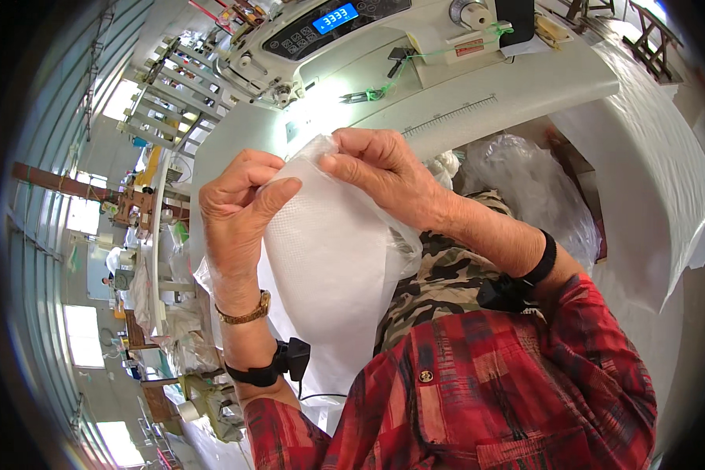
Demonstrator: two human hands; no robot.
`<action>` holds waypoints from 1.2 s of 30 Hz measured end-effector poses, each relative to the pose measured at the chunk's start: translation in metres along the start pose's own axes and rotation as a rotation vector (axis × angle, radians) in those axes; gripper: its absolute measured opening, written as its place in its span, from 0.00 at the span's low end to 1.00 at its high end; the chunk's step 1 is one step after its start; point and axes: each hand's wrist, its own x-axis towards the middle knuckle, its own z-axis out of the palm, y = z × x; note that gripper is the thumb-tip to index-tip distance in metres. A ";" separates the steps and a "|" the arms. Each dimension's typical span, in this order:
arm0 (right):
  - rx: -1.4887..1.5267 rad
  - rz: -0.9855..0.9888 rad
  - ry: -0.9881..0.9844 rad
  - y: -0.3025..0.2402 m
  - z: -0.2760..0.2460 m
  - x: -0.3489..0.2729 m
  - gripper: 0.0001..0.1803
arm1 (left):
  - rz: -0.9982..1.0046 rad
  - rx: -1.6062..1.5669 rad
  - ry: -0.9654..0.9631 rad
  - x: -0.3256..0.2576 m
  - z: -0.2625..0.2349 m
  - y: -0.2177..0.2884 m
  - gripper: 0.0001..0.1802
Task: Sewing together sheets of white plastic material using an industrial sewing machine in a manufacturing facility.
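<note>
A thin white sheet of textured fabric hangs from my two hands over my lap, just in front of the sewing table. My left hand grips its upper left edge, thumb pressed toward curled fingers. At the top corner my right hand pinches the fabric between thumb and forefinger. Both hands are close together, below the lit needle area of a white sewing machine. A see-through layer shows along the right side of the fabric.
Thread snips with green thread lie on the sewing table, beyond a printed ruler scale. Clear plastic bags are bundled under the table's right side. A large white sheet drapes at the right. Racks stand at the left.
</note>
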 end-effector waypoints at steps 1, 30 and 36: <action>0.025 -0.024 0.008 0.001 0.001 0.001 0.18 | -0.010 0.011 -0.013 -0.001 0.001 0.000 0.07; -0.455 -0.174 -0.016 -0.020 0.006 -0.006 0.13 | -0.001 0.228 -0.047 -0.047 -0.040 -0.055 0.13; -0.550 -0.231 0.147 -0.008 0.010 -0.011 0.14 | -0.216 0.423 0.009 -0.080 -0.073 -0.089 0.12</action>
